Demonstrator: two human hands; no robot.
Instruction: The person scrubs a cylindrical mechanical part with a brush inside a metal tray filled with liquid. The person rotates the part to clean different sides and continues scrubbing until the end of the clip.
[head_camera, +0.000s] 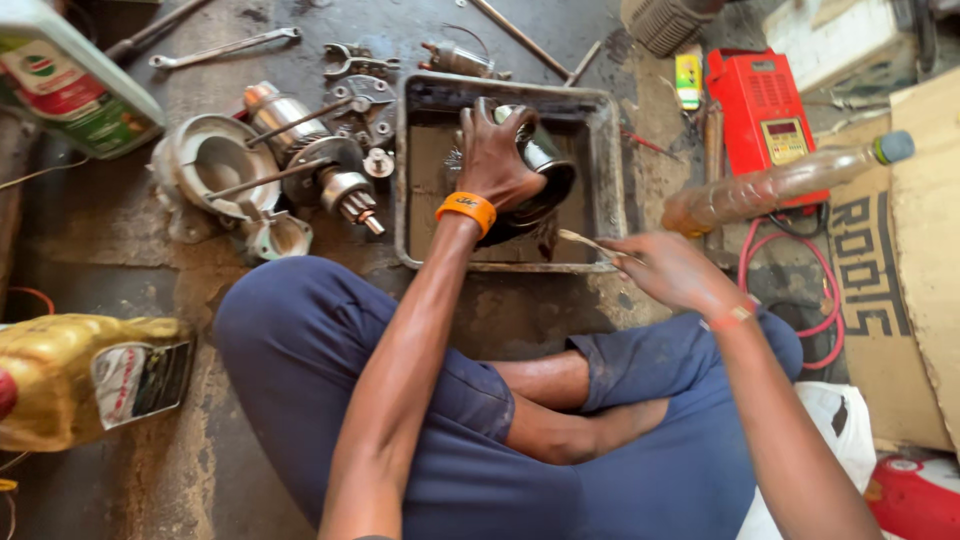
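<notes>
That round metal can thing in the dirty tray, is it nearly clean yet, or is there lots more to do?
Done: the motor is already apart; its shaft piece and end cover lie on the floor. In hand: the left hand grips the round metal housing over the tray, and the right hand holds a thin brush-like tool. Left: probably plenty, since the floor parts look greasy and unassembled.
</notes>
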